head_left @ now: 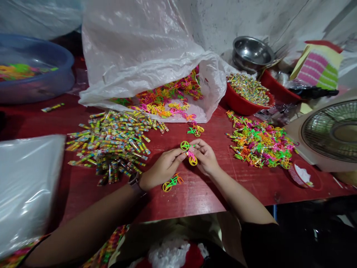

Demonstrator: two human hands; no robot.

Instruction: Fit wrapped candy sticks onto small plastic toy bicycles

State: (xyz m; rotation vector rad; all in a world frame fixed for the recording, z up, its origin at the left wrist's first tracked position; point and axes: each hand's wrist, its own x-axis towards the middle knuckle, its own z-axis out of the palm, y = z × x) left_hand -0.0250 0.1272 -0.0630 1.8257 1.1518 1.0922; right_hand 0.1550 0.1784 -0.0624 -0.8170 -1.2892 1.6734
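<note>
The left hand [163, 167] and the right hand [205, 156] are pinching a small plastic toy bicycle [189, 153] between their fingertips, and it is just above the red table [195, 197]. The fingers are hiding part of its pink frame, so I cannot tell how this frame is joining the green wheel and the yellow wheel.

Just below this toy bicycle, a loose green and yellow bicycle [173, 182] is lying, and just behind it another one [195, 129] is lying. Further behind it, a white plastic bag [139, 56] is lying open and is spilling many coloured bicycles [167, 100]; its folds are hiding how many are inside. To the left of the held bicycle, a big heap of striped tubes [111, 141] is lying (their small print is too tiny to read). To the right, a heap of mixed bicycles [260, 143] is lying. Far behind on the right, a red bowl [237, 104] is holding more striped tubes. Far behind on the left, a blue basin [52, 48] is holding colourful pieces that I cannot make out well.
</note>
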